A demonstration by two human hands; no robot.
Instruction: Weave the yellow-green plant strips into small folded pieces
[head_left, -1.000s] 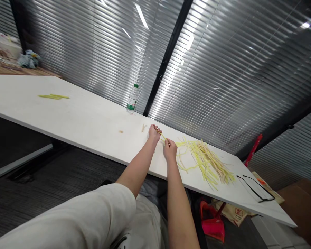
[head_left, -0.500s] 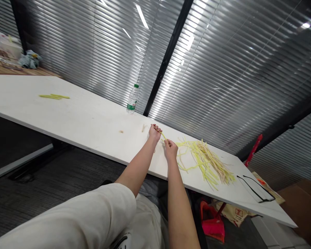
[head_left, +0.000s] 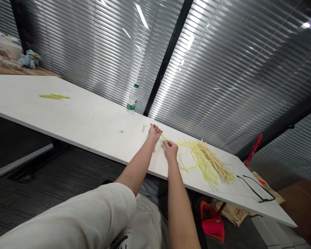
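My left hand [head_left: 154, 131] is closed around a thin yellow-green strand [head_left: 163, 136], whose lower part runs down to my right hand. With thumb and fingers pinched, my right hand [head_left: 170, 148] grips the strand's other end. Just right of that hand lies a loose heap of long yellow and pale tan strands [head_left: 208, 160], some of them reaching toward my fingers. A small pale piece [head_left: 143, 128] rests on the table left of my left hand, and another pale bit [head_left: 154, 149] shows beside my left wrist. What the strands are made of I cannot tell.
A clear bottle with a green cap [head_left: 132, 99] stands at the white table's [head_left: 98, 121] back edge. Several yellow-green pieces [head_left: 54, 97] lie far left. Black-framed glasses [head_left: 257, 190] rest near the right end. Blinds [head_left: 106, 52] hang behind; a red dustpan [head_left: 212, 223] is below.
My left hand has turned slightly and its fingers have shifted on the strand. The right hand's fingers have moved a little at the strand's lower end. The heap has stayed still.
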